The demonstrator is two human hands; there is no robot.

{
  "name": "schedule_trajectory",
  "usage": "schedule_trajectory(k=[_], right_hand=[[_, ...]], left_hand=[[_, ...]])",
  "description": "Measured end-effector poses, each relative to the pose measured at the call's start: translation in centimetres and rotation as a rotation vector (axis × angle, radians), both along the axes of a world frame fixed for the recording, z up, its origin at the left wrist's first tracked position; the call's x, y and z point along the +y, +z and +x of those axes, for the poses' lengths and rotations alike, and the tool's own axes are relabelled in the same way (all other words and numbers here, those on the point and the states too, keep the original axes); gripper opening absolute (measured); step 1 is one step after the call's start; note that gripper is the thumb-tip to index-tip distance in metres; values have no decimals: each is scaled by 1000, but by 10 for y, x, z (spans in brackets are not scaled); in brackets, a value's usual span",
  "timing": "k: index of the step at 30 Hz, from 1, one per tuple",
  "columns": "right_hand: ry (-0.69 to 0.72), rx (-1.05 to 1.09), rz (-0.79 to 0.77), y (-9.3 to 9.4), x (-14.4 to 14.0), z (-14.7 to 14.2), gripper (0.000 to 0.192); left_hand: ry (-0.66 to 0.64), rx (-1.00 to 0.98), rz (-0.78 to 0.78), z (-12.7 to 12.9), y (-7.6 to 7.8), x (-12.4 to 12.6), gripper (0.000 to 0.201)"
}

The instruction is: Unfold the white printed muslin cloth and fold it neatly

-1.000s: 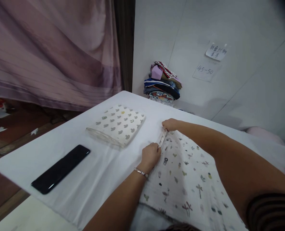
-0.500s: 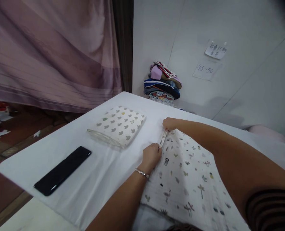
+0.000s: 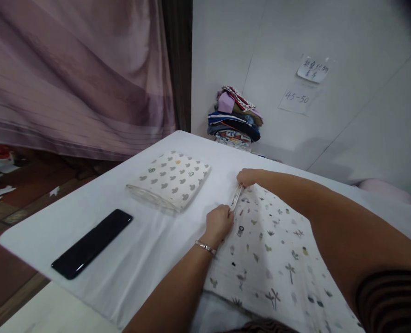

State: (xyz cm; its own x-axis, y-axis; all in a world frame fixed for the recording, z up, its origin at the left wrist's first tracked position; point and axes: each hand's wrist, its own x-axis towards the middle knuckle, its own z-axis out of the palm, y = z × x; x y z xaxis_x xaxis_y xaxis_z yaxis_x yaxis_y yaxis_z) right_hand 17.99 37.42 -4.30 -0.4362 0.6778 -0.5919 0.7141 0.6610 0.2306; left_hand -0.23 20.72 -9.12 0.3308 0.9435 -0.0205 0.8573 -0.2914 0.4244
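A white muslin cloth (image 3: 274, 249) printed with small plants and flamingos lies spread on the white table (image 3: 129, 259), reaching toward me. My left hand (image 3: 219, 224) pinches the near end of its folded left edge. My right hand (image 3: 247, 177) pinches the far end of that same edge, a short span away. The edge is stretched taut between the two hands, just above the tabletop. A silver bracelet sits on my left wrist.
A folded cloth with grey mouse-head prints (image 3: 170, 180) lies left of my hands. A black phone (image 3: 91, 243) lies near the table's left front edge. Folded clothes are stacked (image 3: 236, 118) in the far corner against the white wall. A mauve curtain (image 3: 76, 74) hangs at left.
Both hands keep their grip on the cloth edge. They have barely shifted; only the view has moved slightly.
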Motion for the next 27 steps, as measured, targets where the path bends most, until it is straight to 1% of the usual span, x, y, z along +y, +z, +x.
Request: schedule_trajectory(k=[3,7,12,17,19,22,27], right_hand=[[40,-40,33,6,4,-3,17],[70,-44,90,12,12,-7,25],[120,-41,120,6,19,-12,22],[198,12,170,0,19,-17,20],[216,23,183,-1,18,-19,19],[223,22,188,-4,18,-20,17],[204,20,187,-5,20,-20,17]], left_hand=[[13,-6,-18,-2,0,2,28],[70,-25,-30,-5,-2,6,27],[102,-20,-41,-6,-2,9,26],[143,-21,-17,-10,4,12,26],[158,-15,-37,-11,6,13,25],[164,-6,-72,-11,4,13,24],[160,-1,-44,-8,0,11,24]])
